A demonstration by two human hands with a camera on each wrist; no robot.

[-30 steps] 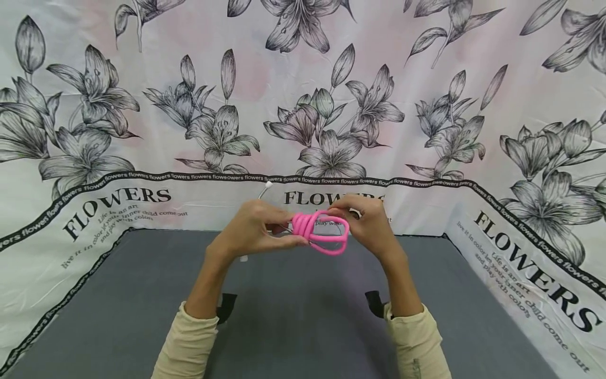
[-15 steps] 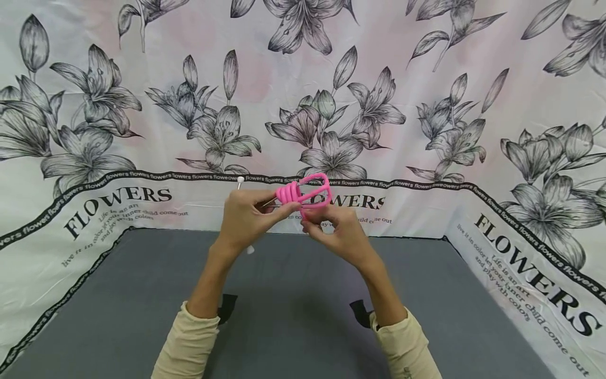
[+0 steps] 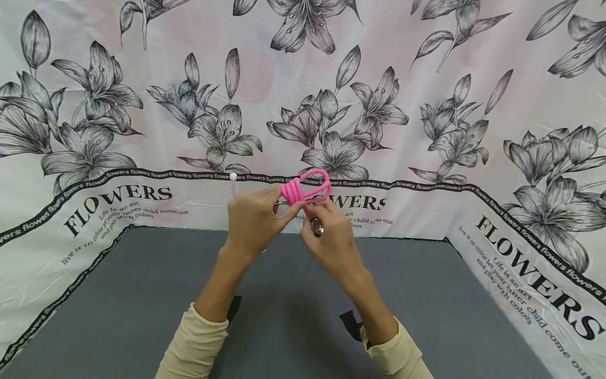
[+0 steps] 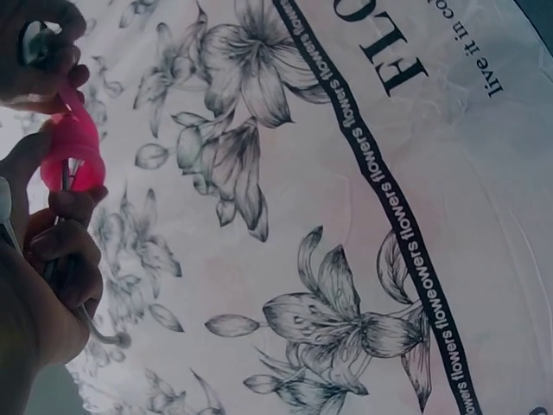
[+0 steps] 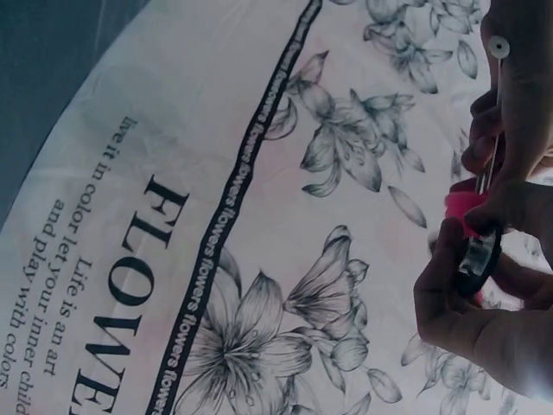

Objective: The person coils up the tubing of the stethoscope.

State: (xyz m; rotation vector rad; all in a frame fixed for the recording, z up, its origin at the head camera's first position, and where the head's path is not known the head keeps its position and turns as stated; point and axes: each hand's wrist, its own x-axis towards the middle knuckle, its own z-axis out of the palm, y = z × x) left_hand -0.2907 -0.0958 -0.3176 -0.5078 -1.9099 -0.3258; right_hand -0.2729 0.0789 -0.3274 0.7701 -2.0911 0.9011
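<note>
A stethoscope with pink tubing [image 3: 293, 192] is held up between both hands, its tubing wound in several turns round the metal ear tubes. Beyond the turns, the tubing forms a loop pointing right. My left hand [image 3: 253, 218] grips the wound part, thumb against the lowest turn. A white ear tip [image 3: 233, 177] sticks up behind that hand; another ear tip [image 5: 498, 47] shows in the right wrist view. With its thumb and fingers, my right hand [image 3: 329, 239] holds the chest piece [image 3: 317, 227], dark-rimmed with a shiny face, just below the loop.
A grey table [image 3: 284, 326] lies beneath the hands. Behind it and along its sides hangs a white cloth [image 3: 189, 131] printed with flowers and lettering. Dark straps [image 3: 351, 323] hang by the wrists near the light sleeves [image 3: 194, 337].
My right hand has left the loop's right end, moved left and down, and now holds the chest piece below the tubing. The bundle has shifted left and up, tilting with my left hand.
</note>
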